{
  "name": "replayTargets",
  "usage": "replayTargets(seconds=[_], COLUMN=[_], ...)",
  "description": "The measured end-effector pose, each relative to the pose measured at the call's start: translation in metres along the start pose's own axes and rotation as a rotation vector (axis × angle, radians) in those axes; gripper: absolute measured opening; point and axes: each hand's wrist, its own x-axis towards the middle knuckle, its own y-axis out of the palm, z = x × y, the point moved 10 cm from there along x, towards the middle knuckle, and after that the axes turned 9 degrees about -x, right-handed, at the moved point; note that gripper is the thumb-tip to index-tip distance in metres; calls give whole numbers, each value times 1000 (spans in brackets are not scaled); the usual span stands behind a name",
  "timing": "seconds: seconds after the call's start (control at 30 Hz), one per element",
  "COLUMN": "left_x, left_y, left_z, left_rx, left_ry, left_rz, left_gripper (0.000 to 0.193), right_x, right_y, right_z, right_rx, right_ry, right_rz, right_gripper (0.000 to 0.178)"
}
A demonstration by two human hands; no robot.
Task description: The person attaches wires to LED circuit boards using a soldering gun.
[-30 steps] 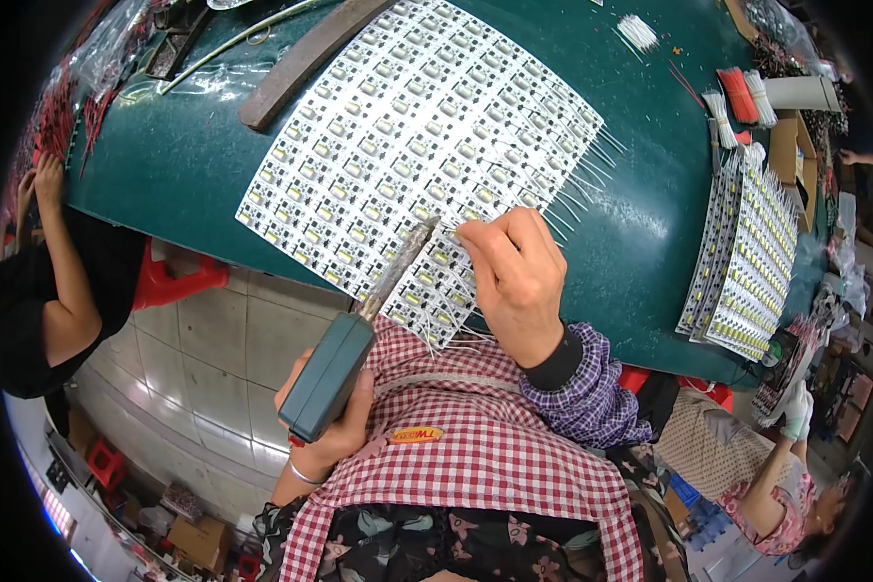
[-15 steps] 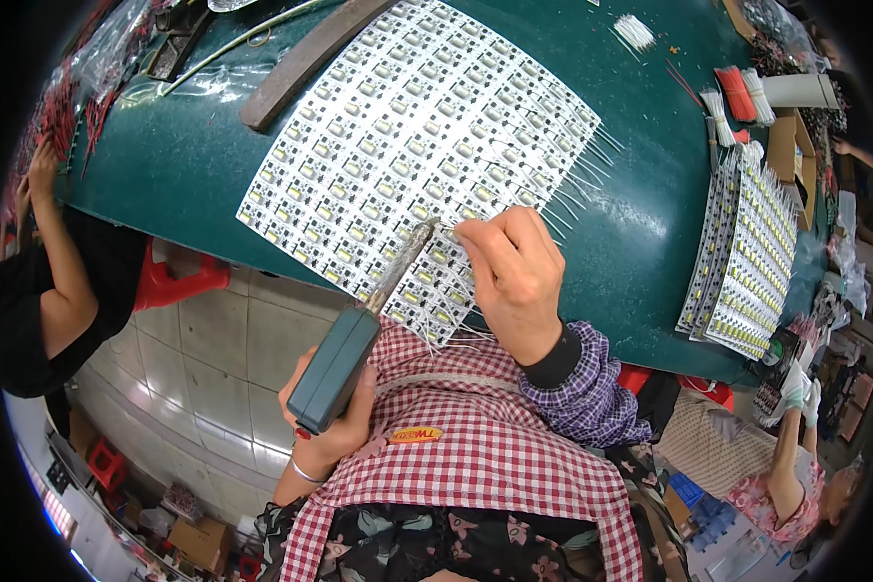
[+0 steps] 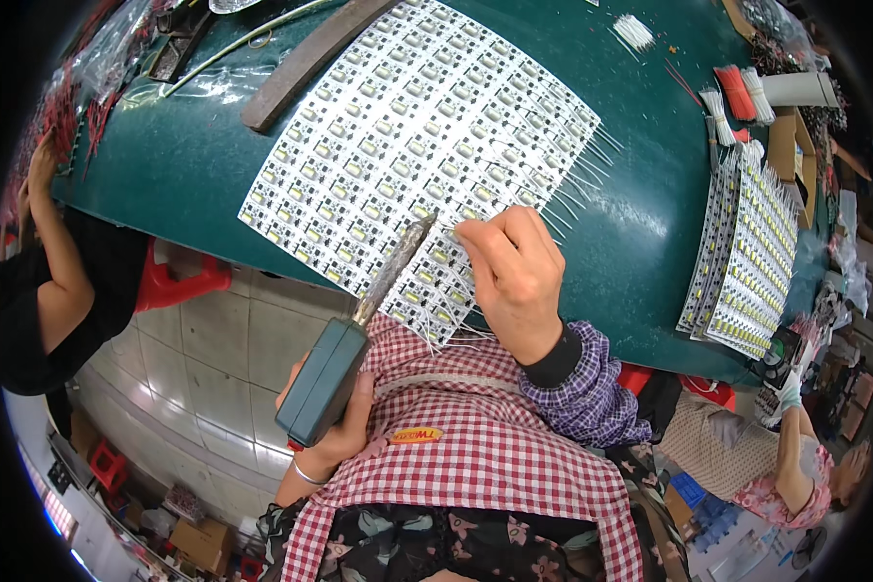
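My left hand (image 3: 335, 427) has its grip clenched around the dark teal handle of a soldering iron (image 3: 344, 364), held low over my checked apron (image 3: 475, 466), below the worktop's near edge. The iron's grey metal barrel slants up and to the right, and its tip (image 3: 425, 225) meets the near edge of the big white panel of small circuit boards (image 3: 417, 136).

My right hand (image 3: 514, 276) rests on that same near edge of the panel, just right of the tip. Its grip is pinched shut, fingers curled and thumb against forefinger, close beside the tip; I cannot tell what thin thing sits between the fingertips. Fine white wire leads (image 3: 577, 179) stick out from the panel's right edge and near corner.

The panel lies flat on the green worktop (image 3: 184, 165), tilted diagonally across it. A long brown bar (image 3: 306, 63) lies just beyond its far left side. To the right, well apart from my hands, a stack of similar white panels (image 3: 747, 257) lies near the worktop's edge, with bundles of red and white wire pieces (image 3: 737, 92) further back.

At the far left, another person's arm (image 3: 53, 252) reaches up to the worktop; at the lower right a second person (image 3: 795, 456) sits.
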Motion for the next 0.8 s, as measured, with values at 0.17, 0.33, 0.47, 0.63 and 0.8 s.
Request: replayTargets(seconds=[0.17, 0.33, 0.47, 0.63, 0.8], left_x=[-1, 3, 1, -1, -1], left_y=[-1, -2, -6, -7, -7], left_z=[-2, -6, -8, -4, -5], left_rx=[-2, 30, 59, 1, 26], left_ry=[-16, 45, 73, 4, 25], left_rz=[-17, -22, -39, -53, -32], left_gripper=[29, 28, 28, 28, 28], right_x=[0, 0, -3, 2, -5], right_y=[0, -10, -31, -20, 1], right_z=[0, 1, 4, 20, 16], right_rx=[-6, -4, -19, 42, 10], right_ry=[4, 14, 58, -6, -13], right_rz=[26, 34, 28, -16, -32], right_gripper=[22, 21, 20, 21, 21])
